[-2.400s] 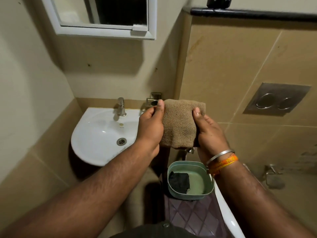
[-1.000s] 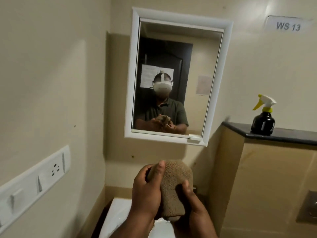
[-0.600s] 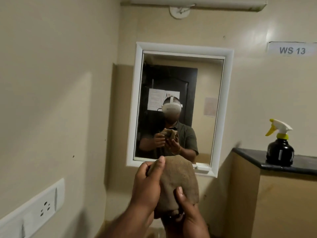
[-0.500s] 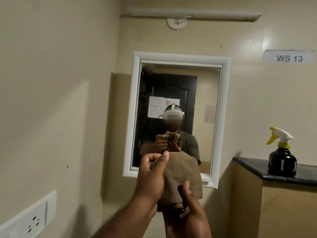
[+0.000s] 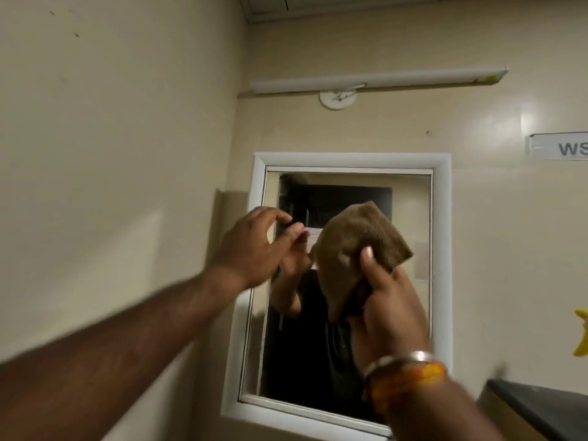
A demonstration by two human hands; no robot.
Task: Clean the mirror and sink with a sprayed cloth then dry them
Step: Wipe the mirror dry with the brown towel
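A white-framed mirror hangs on the cream wall straight ahead, its glass dark with my reflection. My right hand grips a folded brown cloth and holds it up in front of the upper middle of the glass. Whether the cloth touches the glass cannot be told. My left hand hovers just left of the cloth, over the mirror's left frame edge, fingers loosely curved and holding nothing. The sink is out of view below.
A dark ledge juts out at the lower right, with the yellow trigger of a spray bottle at the frame edge above it. A tube light runs above the mirror. The left wall stands close.
My left hand has let go of the cloth and moved left. My right hand has lifted the cloth from the mirror's lower edge up to its upper part. The view has tilted upward.
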